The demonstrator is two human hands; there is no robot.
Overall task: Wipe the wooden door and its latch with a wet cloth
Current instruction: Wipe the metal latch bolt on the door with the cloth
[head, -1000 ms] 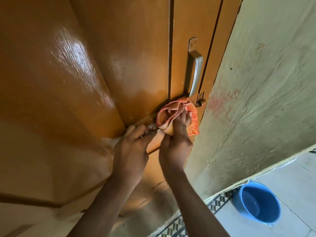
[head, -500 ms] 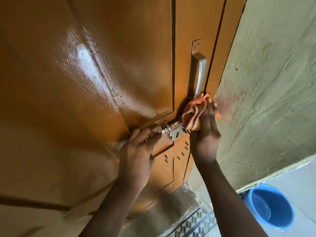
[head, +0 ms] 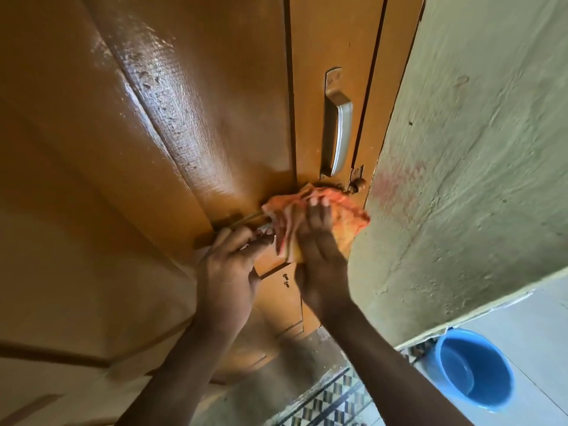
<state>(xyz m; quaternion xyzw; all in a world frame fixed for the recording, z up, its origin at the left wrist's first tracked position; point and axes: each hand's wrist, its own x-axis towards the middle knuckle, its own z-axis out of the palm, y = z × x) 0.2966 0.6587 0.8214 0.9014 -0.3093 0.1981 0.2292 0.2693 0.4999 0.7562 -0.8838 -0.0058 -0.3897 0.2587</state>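
The glossy orange-brown wooden door (head: 190, 124) fills the left and centre of the head view. A silver pull handle (head: 339, 130) is fixed near its right edge. My right hand (head: 319, 259) presses an orange-pink cloth (head: 347, 219) flat over the latch just below the handle. The latch bolt is mostly hidden under the cloth; only its metal end (head: 261, 230) shows. My left hand (head: 230, 265) grips that end of the latch, fingers curled round it. A small metal staple (head: 356, 182) sits on the frame by the cloth.
A rough pale green wall (head: 467, 167) stands right of the door frame. A blue plastic bucket (head: 473, 370) sits on the light tiled floor at lower right. Patterned floor tiles (head: 332, 401) run along the threshold below the door.
My right hand has slid the cloth back left and down from the handle's foot onto the latch, covering the bolt that showed half a second ago. My left hand stays on the latch.
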